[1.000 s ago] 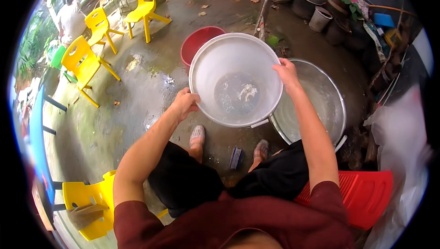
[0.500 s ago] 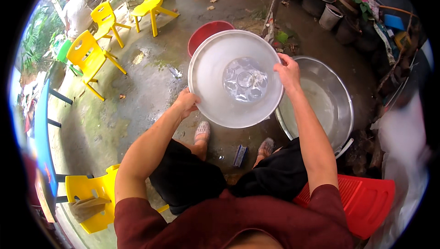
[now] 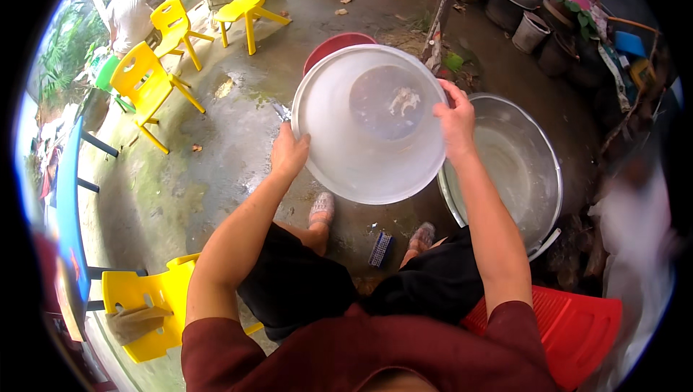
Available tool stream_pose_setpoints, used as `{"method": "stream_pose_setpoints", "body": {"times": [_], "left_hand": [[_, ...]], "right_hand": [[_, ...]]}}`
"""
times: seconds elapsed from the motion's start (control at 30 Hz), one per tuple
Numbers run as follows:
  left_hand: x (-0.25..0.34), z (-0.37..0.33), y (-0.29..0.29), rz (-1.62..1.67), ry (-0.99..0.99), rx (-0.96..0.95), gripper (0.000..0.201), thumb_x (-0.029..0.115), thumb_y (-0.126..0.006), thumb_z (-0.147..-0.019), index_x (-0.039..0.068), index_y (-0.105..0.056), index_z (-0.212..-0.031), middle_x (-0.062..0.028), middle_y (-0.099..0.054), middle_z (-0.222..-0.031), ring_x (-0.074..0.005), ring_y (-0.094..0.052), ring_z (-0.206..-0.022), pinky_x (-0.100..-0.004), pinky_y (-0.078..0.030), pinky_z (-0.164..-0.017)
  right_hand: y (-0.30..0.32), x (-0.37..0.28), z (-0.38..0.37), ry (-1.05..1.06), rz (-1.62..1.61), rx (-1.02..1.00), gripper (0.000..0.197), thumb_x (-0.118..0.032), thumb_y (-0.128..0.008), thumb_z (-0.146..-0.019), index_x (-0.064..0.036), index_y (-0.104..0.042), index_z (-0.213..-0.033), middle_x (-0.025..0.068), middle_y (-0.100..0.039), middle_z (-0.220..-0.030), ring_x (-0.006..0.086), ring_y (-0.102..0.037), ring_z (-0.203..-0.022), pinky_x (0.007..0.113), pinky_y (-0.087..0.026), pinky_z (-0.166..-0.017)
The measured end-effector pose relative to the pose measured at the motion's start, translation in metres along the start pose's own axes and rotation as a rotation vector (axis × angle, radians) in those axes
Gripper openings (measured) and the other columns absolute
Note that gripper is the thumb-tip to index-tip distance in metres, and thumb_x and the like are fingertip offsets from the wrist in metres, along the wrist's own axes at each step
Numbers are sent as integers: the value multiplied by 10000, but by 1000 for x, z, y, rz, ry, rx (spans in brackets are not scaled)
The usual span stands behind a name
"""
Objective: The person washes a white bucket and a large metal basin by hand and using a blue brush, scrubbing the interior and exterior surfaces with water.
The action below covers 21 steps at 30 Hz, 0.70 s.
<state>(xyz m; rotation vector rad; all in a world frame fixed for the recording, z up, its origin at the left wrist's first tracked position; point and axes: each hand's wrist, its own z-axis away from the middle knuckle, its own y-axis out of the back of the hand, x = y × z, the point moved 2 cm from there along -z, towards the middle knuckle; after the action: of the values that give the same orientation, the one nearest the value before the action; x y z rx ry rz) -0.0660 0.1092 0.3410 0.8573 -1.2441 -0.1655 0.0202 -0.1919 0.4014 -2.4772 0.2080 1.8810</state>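
Observation:
A round, translucent white plastic basin (image 3: 346,143) is held up in front of me, tilted, with a pale whitish patch showing on its clear bottom. My left hand (image 3: 290,150) grips its left rim, and my right hand (image 3: 456,126) has the right rim between thumb and fingers. Beneath and to the right stands a large metal tub (image 3: 509,179) with shallow, cloudy liquid in it. Behind the held basin a red basin (image 3: 336,47) is partly hidden. A blue scrubbing brush (image 3: 380,249) lies on the wet ground between my feet.
Several yellow chairs (image 3: 141,83) stand at the left, one with a brown cloth (image 3: 138,323). A blue table (image 3: 66,208) edges the far left. A red washboard (image 3: 570,327) is at lower right. Pots (image 3: 530,31) line the back right. Another person (image 3: 131,13) sits far left.
The basin has tilted, so its bottom circle appears higher up, and the patterned gleam there has given way to a whitish patch. My left hand has shifted slightly upward with the rim.

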Motion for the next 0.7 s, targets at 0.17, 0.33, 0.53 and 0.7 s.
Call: {"method": "stream_pose_setpoints", "body": {"times": [0.17,0.33,0.53,0.7], "left_hand": [[41,37,4,-577,-725,263,590,205,-630,-797,11,-381,-1295,-252,-385,-1326,-371,-388,-1228,-450,-337,-1013],[21,116,-63,-365,-750,-655,571,398,-423,-915,-6,-381,-1317,-211,-359,-1380,-334,-282,-1318,-443,-207,-1094],[15,50,-25,-1007,-694,-508,599,424,-353,-925,14,-344,-1361,-186,-293,-1439,-291,-200,-1373,-448,-112,-1125],[41,21,15,-1029,-774,277,662,281,-591,-800,11,-352,-1356,-187,-290,-1440,-293,-204,-1372,-465,-109,-1115]], "right_hand": [[-31,-29,20,219,290,-40,440,-68,-567,-626,-66,-626,-1062,107,-539,-1004,283,-530,-977,349,-426,-879],[-35,-40,23,260,327,-18,445,-73,-567,-626,-79,-626,-1067,97,-541,-987,287,-533,-969,356,-427,-874],[-17,-43,16,224,305,48,447,-88,-574,-634,-67,-623,-1077,106,-551,-1003,284,-550,-970,351,-434,-865],[-6,-43,1,96,206,43,441,-96,-585,-639,-38,-625,-1074,102,-550,-978,255,-565,-936,327,-437,-856]]}}
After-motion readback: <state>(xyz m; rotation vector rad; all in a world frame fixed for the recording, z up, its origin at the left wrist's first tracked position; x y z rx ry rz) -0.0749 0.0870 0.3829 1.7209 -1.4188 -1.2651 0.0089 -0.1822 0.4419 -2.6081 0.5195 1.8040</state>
